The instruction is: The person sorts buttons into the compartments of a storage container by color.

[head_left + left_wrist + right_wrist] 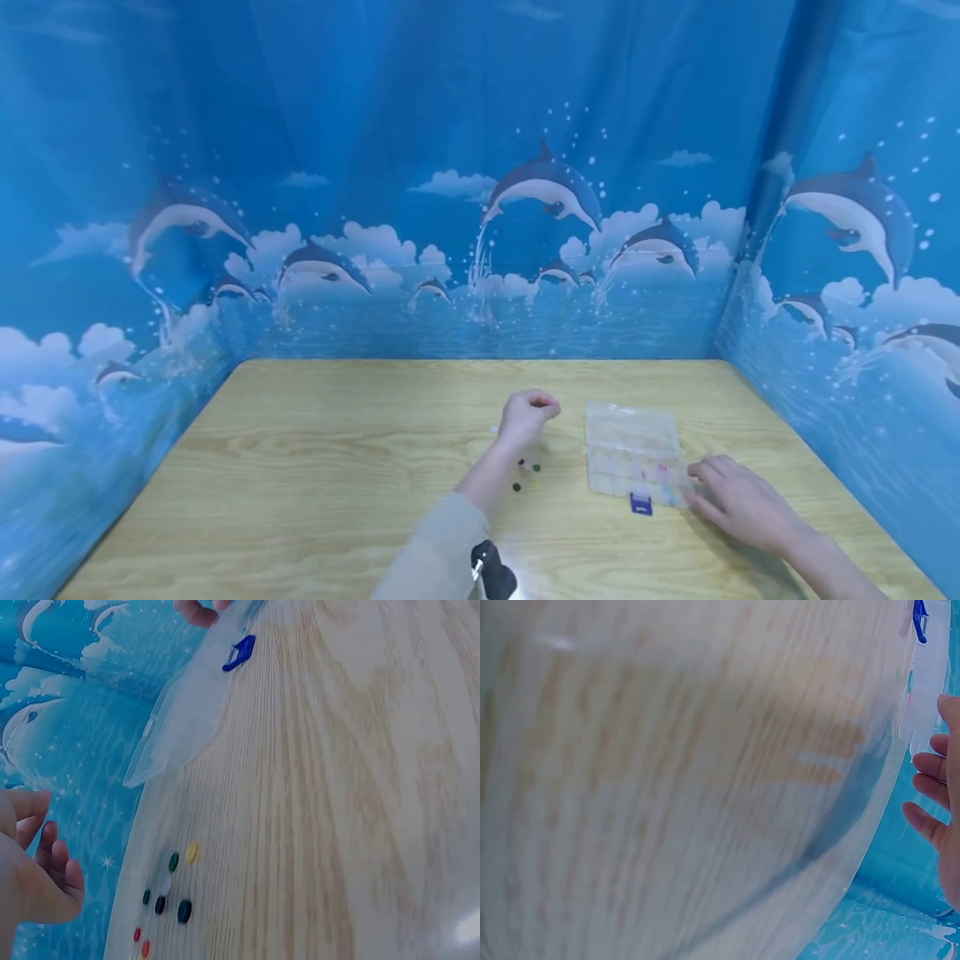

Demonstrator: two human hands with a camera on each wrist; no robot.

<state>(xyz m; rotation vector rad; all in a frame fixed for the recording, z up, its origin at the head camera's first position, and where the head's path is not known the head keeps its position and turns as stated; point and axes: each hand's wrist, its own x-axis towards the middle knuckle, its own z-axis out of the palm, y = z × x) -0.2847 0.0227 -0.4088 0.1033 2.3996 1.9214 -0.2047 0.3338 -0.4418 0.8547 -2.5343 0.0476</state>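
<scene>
My left hand (528, 417) is raised over the table, fingers curled and thumb near the forefinger; whether a tiny piece is pinched there I cannot tell. Beneath its wrist lie several small coloured pieces, flat and rounded, among them a black piece (517, 487), a green piece (174, 861) and a yellow piece (193, 853). To its right is a clear plastic compartment box (630, 437), its lid folded back and a blue latch (641, 503) at the front. My right hand (738, 500) has loosely bent fingers, with fingertips at the box's right front corner.
Pink and bluish bits (662, 468) show in the box's front right compartments. A white piece (493, 429) lies left of my left wrist. Around the wooden table (337, 467) hangs a blue dolphin-print curtain (412, 167), close to the back and side edges.
</scene>
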